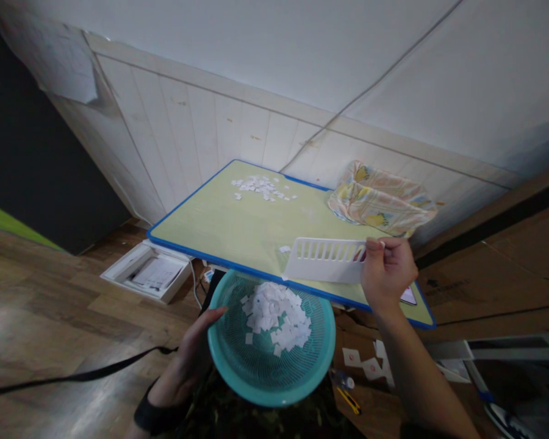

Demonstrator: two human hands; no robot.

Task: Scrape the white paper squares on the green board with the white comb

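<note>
My left hand (201, 335) grips the left rim of a teal plastic colander (272, 390), its thumb over the edge. Many small white paper pieces (274, 314) are heaped inside the colander, just below the table's front edge. In my right hand (388, 268) is a white slotted plastic panel (324, 262), held by its right end. The panel stands tilted on its long edge near the front of the yellow-green table (210, 213). One paper piece (284, 249) lies just left of the panel. A scattered pile of paper pieces (263, 186) lies at the table's back.
A patterned fabric-lined basket (379, 201) sits at the table's back right, against the wall. Part of a phone (409, 296) shows behind my right wrist. On the floor are a white open box (149, 271) at left and a yellow cutter (349, 400) at right.
</note>
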